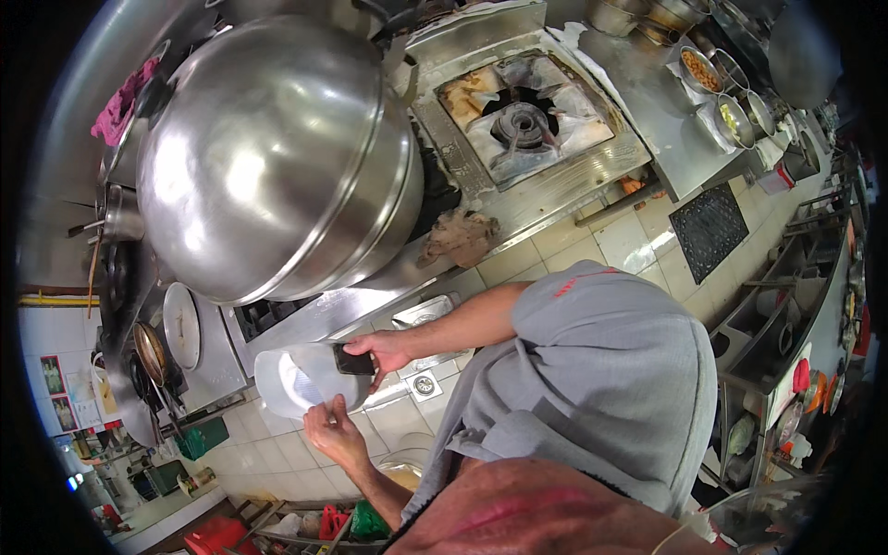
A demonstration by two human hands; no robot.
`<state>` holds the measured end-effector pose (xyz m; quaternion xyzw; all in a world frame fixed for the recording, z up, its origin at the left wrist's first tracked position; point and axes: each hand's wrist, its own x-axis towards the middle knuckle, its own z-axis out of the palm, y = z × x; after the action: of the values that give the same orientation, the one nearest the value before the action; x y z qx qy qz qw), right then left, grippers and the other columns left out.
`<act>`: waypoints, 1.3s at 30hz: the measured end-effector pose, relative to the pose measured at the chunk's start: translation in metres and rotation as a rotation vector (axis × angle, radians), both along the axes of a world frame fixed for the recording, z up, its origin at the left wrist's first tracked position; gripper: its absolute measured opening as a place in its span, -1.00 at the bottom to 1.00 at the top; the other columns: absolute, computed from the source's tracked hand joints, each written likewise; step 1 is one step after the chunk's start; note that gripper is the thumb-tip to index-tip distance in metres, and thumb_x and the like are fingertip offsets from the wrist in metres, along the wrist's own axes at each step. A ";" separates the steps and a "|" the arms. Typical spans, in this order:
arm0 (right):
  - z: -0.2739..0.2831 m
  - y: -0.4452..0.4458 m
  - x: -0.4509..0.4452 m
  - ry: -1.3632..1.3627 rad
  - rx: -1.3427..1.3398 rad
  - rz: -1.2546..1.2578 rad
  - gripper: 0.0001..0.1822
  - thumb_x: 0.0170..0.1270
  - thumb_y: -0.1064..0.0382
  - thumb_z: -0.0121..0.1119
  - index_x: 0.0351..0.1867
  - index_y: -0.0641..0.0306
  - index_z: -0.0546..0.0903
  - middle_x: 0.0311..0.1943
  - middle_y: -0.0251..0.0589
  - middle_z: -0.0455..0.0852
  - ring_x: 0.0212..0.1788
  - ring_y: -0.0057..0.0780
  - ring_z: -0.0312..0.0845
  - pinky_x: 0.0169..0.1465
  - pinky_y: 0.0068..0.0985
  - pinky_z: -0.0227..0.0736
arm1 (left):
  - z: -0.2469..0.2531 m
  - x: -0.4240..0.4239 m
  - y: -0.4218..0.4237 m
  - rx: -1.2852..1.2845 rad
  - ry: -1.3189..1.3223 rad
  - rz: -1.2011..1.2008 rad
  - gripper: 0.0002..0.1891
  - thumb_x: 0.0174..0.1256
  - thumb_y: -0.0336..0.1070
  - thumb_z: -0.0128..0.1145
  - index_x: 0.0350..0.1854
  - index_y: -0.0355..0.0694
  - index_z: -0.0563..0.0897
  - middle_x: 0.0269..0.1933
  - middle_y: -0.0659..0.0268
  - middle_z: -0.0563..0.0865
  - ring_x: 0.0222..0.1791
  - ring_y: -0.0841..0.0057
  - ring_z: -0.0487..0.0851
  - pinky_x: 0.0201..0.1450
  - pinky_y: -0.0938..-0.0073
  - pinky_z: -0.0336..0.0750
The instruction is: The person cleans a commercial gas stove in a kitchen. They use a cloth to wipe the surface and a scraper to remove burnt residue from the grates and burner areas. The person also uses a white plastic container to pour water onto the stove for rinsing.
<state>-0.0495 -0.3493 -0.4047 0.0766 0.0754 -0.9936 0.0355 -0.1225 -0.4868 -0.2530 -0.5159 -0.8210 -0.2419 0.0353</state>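
Note:
Both hands are at a translucent white plastic container, held above the floor in front of me. My left hand pinches its near rim between thumb and fingers. My right hand grips a dark, flat, rectangular object at the container's side; exactly what it is cannot be told. The right fingers also reach around that end of the container. A bright white curved shape shows inside, beside a ribbed patch, and I cannot tell whether it is a separate thing.
A large domed steel lid covers the cooktop beside me. A gas burner and a crumpled brown cloth lie beyond it. A round lid rests on the steel counter. A floor drain and black mat are on the tiles.

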 end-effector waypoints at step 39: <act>0.111 0.329 0.664 -1.544 1.496 -1.566 -0.68 0.22 0.03 0.18 -0.30 0.29 0.59 -0.18 -0.16 0.58 -0.08 -0.32 0.49 0.02 -0.40 0.35 | -0.055 0.564 0.482 0.279 -0.145 -1.122 -0.70 0.02 -0.15 0.28 -0.25 -0.18 0.59 -0.28 0.31 0.63 -0.16 0.40 0.55 0.10 0.12 0.25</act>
<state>0.6142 -0.0203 -0.2934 0.6410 0.4970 -0.1730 -0.5588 0.4414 -0.0045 -0.3076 -0.8445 -0.3829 -0.3643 -0.0870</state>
